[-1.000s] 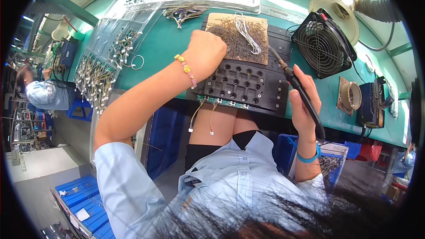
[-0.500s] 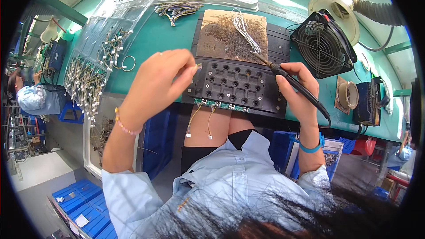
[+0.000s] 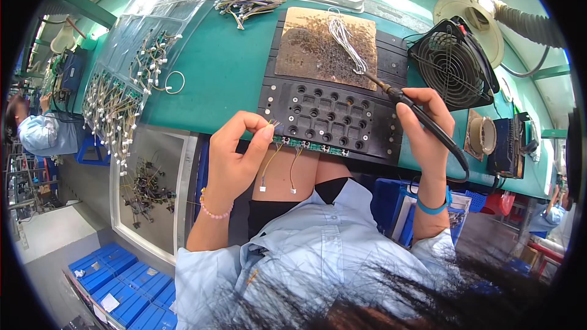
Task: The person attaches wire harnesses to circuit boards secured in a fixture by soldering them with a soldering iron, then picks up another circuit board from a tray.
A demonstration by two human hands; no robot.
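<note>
The wire lead (image 3: pixel 273 123) sits pinched between thumb and forefinger of our left hand (image 3: pixel 235 159), its bare tip just at the near-left edge of the black fixture plate (image 3: pixel 336 119), close to the narrow green circuit strip (image 3: pixel 309 145) along that edge. Farthest left, blue bins (image 3: pixel 113 281) stand on the floor; what they hold we cannot tell. Above them, clear trays (image 3: pixel 131 43) lie on the green bench (image 3: pixel 226 67), filled with many small wired connectors, too many to count. A loose bundle of coloured wires (image 3: pixel 244 5) lies beyond them. Two yellow leads (image 3: pixel 278 168) with white plugs hang from the strip. On the brown pad (image 3: pixel 318 46) lies one bunch of white wires (image 3: pixel 345 36). Our right hand (image 3: pixel 428 125) is closed around one soldering iron (image 3: pixel 406 101), its tip at the pad's near corner. One black fan (image 3: pixel 452 64) stands to the right.
</note>
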